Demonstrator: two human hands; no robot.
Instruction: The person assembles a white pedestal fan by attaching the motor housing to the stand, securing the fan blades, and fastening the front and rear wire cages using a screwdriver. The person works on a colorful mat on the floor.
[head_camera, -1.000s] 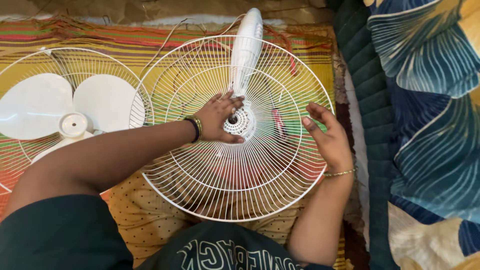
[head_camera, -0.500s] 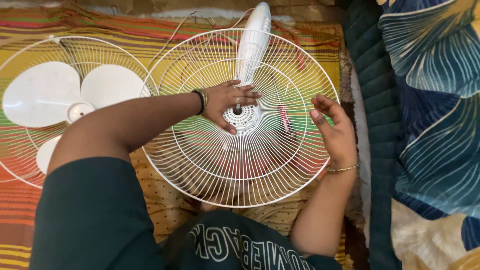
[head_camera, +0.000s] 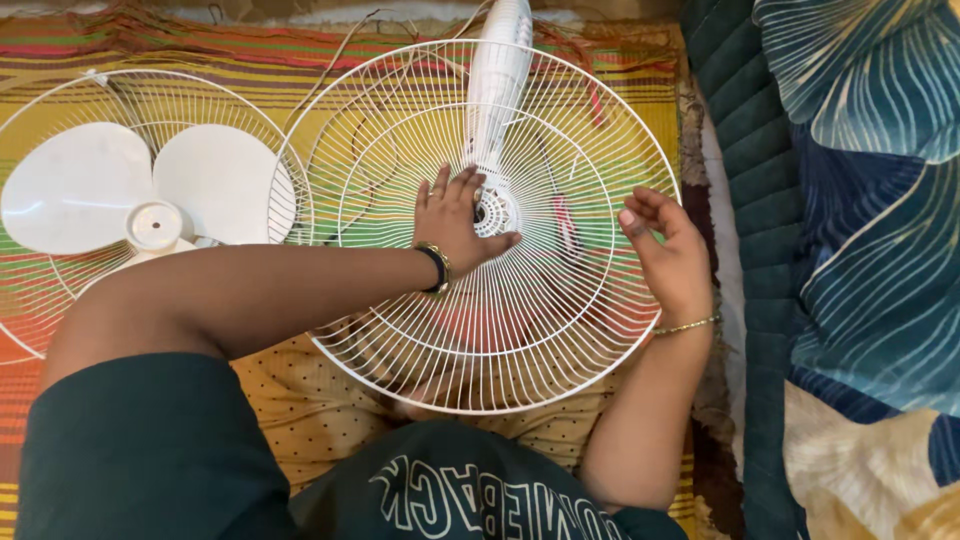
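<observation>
A round white wire fan guard (head_camera: 560, 330) lies across my lap. My left hand (head_camera: 455, 222) rests flat on its wires, fingers spread, with the thumb at the white plastic hub (head_camera: 497, 212) in the centre. My right hand (head_camera: 668, 255) hovers at the guard's right rim, fingers loosely curled, holding nothing. Under the guard runs a white fan stand or motor housing (head_camera: 497, 75), pointing away from me. To the left, a second wire guard (head_camera: 60, 300) holds white fan blades (head_camera: 150, 190).
Everything sits on a striped, multicoloured woven mat (head_camera: 250, 75). A dark green quilted cushion (head_camera: 740, 150) and a blue leaf-patterned cloth (head_camera: 870, 200) border the right side. Loose wires (head_camera: 340, 70) trail at the far edge of the mat.
My left hand has turned on the hub, from fingers pointing right to fingers pointing away, and my forearm has dropped lower. My right hand has stayed by the rim.
</observation>
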